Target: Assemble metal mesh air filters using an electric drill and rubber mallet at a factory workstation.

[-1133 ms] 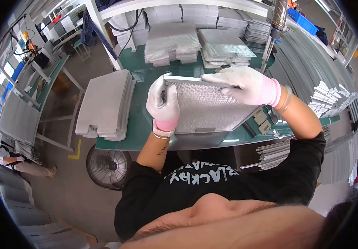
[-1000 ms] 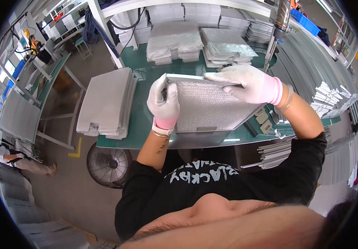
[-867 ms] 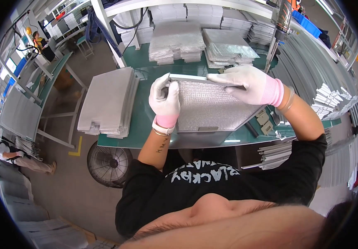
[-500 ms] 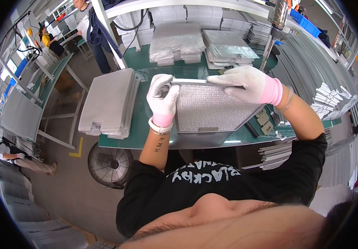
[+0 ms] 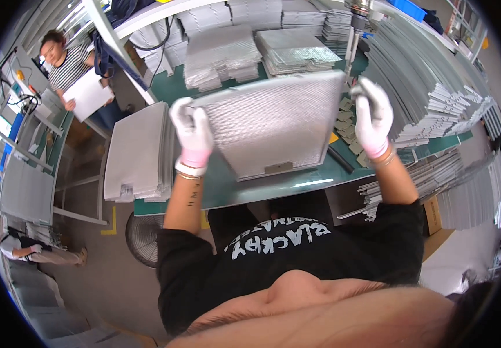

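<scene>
A silver-grey framed mesh panel point(image 5: 273, 124) stands tilted above the green worktable, its lower edge close to the tabletop. Along its bottom edge sits a small brownish rectangular piece. My left hand point(image 5: 193, 130), in a white glove with a pink cuff, is closed on the panel's upper left corner. To the right of the panel, my gloved right hand point(image 5: 372, 116) is raised beside the upper right corner with its fingers bent and the thumb apart. A narrow gap shows between that hand and the frame; I see nothing in it.
Flat panels lie stacked point(image 5: 137, 151) at the left. More mesh sheets point(image 5: 221, 55) are piled behind. Long metal strips point(image 5: 418, 87) fill the right side. A hanging power driver point(image 5: 357, 23), small beige pieces point(image 5: 349, 127) and a black bar point(image 5: 341, 159) are near my right hand. A person point(image 5: 70, 69) holds a white sheet.
My right hand has let go of the panel's top edge and moved right. The panel has swung up and left with my left hand. The person at the far left has come nearer.
</scene>
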Available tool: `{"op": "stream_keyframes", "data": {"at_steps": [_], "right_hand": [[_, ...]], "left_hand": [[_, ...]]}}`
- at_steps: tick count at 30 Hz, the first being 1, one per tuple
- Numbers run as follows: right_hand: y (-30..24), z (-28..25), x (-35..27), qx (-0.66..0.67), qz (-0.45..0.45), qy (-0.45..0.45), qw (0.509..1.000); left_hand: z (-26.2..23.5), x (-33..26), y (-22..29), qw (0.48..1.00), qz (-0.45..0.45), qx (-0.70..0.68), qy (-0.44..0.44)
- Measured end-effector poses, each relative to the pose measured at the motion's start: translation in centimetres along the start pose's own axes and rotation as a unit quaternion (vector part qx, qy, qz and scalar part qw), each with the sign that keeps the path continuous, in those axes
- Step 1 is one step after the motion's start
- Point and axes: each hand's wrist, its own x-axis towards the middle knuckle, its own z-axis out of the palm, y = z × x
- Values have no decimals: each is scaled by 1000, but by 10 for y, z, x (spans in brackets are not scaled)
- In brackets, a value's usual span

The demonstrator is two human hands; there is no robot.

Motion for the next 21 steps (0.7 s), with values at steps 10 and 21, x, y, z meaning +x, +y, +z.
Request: {"op": "stream_keyframes", "data": {"at_steps": [10,21], "right_hand": [[68,10,-190,-345,295,-415,788],[14,-44,-126,-13,433,-250,866]], "left_hand": [[68,85,108,799,339,169,-467],[116,21,74,790,288,316,-439]]}}
